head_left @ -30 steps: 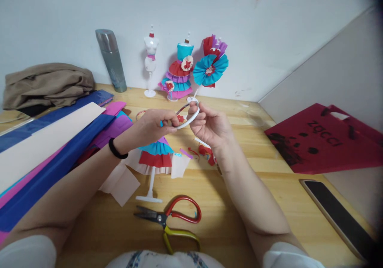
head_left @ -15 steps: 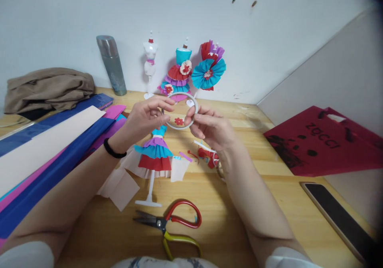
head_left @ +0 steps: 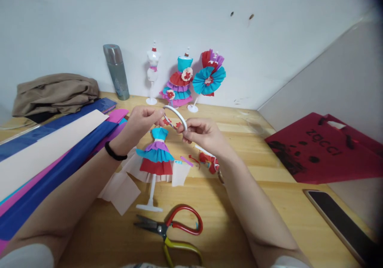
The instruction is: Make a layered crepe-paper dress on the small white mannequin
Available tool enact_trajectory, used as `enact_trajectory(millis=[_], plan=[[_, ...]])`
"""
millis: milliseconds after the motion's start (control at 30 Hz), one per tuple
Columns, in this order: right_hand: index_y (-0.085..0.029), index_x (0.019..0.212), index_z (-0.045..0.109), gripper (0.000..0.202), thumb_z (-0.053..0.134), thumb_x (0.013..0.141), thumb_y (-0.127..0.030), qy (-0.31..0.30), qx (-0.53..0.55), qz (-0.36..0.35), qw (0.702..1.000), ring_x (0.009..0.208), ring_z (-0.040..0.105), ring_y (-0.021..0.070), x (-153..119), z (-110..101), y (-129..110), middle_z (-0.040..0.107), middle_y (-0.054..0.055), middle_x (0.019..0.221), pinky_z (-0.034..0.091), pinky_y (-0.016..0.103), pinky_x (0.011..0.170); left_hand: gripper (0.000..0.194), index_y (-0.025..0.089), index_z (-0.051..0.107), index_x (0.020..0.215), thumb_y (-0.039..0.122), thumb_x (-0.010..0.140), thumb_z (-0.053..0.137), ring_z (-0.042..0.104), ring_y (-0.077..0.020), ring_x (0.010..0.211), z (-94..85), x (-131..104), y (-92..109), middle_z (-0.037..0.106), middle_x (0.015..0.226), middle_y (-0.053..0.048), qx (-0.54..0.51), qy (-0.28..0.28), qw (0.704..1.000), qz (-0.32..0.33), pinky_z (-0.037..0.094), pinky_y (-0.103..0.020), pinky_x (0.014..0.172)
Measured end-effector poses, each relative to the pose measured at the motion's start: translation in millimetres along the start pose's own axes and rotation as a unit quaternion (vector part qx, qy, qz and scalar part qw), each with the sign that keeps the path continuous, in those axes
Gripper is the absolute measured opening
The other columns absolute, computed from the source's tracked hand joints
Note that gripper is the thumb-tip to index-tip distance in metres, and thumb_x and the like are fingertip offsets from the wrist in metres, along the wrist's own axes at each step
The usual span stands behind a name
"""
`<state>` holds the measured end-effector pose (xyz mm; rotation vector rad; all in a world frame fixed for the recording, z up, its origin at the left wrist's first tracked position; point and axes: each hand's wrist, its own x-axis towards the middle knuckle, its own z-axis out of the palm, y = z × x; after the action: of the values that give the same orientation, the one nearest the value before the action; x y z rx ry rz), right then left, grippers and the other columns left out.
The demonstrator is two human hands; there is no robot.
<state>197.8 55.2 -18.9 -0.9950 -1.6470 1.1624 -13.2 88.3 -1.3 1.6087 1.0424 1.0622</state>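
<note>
A thin white roll of tape (head_left: 176, 113) is held up and tilted between my two hands above the table. My right hand (head_left: 200, 134) pinches its lower right side between thumb and fingers. At the left edge of the ring, my left hand (head_left: 147, 117) is closed with its fingertips pinched on the tape. Just below the hands, a small mannequin in a paper dress (head_left: 157, 152) of turquoise, purple and red ruffles stands on a white stand. Red paper flowers (head_left: 168, 122) show behind and through the ring.
Scissors (head_left: 161, 229) with red and yellow handles lie open in front. Folded coloured paper (head_left: 54, 156) is at left, paper scraps (head_left: 209, 162) at right. Against the wall stand a bottle (head_left: 116, 73) and several mannequins (head_left: 184, 80). A red bag (head_left: 326, 148) and a phone (head_left: 338, 224) are right.
The tape roll has turned from facing me to a slanted, edge-on pose and lowered slightly. My left fingers have closed from a loose spread to a pinch at its edge.
</note>
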Motion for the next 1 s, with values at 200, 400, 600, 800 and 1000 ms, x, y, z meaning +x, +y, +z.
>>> enact_trajectory(millis=[200,400,600,800,1000], plan=[[-0.018,0.07,0.072,0.013,0.061,0.075,-0.013,-0.017,-0.19,-0.114,0.975,0.071,0.06,0.0158,2,1,6,0.068,0.003,0.075,0.045,0.029,0.066,0.032,0.014,0.07,0.077,0.045,0.082,0.069,0.045,-0.0076,0.048,14.7,-8,1,0.06,0.061,-0.002,-0.197,-0.059,0.971,-0.119,0.028,-0.018,0.04],[-0.02,0.087,0.077,0.018,0.062,0.077,-0.016,-0.006,-0.099,-0.011,0.995,0.047,0.059,0.0119,1,5,3,0.066,-0.001,0.069,0.041,0.025,0.047,0.022,0.016,0.071,0.074,0.036,0.083,0.067,0.039,-0.0066,0.04,23.7,-16,-2,0.051,0.047,0.003,-0.081,-0.089,0.993,0.004,0.025,-0.02,0.04],[-0.017,0.083,0.078,0.024,0.075,0.074,-0.04,0.063,0.142,0.043,0.987,0.035,0.04,0.0051,1,10,-6,0.059,-0.003,0.049,0.019,0.021,0.038,0.017,0.018,0.064,0.063,0.02,0.079,0.064,0.047,-0.0107,0.056,28.8,-12,-13,0.057,0.059,0.002,0.085,-0.074,0.976,0.187,0.035,-0.024,0.055],[-0.017,0.078,0.078,0.02,0.076,0.066,-0.034,0.081,0.257,0.051,0.962,0.039,0.036,0.0021,2,17,-10,0.077,0.006,0.08,0.019,0.021,0.037,0.012,0.017,0.068,0.069,0.018,0.08,0.065,0.059,-0.0154,0.073,26.2,-6,-20,0.068,0.075,-0.002,0.132,-0.091,0.961,0.226,0.042,-0.027,0.067],[-0.017,0.068,0.075,0.012,0.071,0.066,-0.029,0.103,0.189,0.03,0.976,0.045,0.052,0.0076,0,26,-9,0.072,0.003,0.065,0.036,0.02,0.041,0.013,0.018,0.072,0.077,0.011,0.073,0.061,0.058,-0.0134,0.063,18.8,0,-25,0.069,0.072,-0.001,0.109,-0.106,0.971,0.183,0.043,-0.026,0.059]])
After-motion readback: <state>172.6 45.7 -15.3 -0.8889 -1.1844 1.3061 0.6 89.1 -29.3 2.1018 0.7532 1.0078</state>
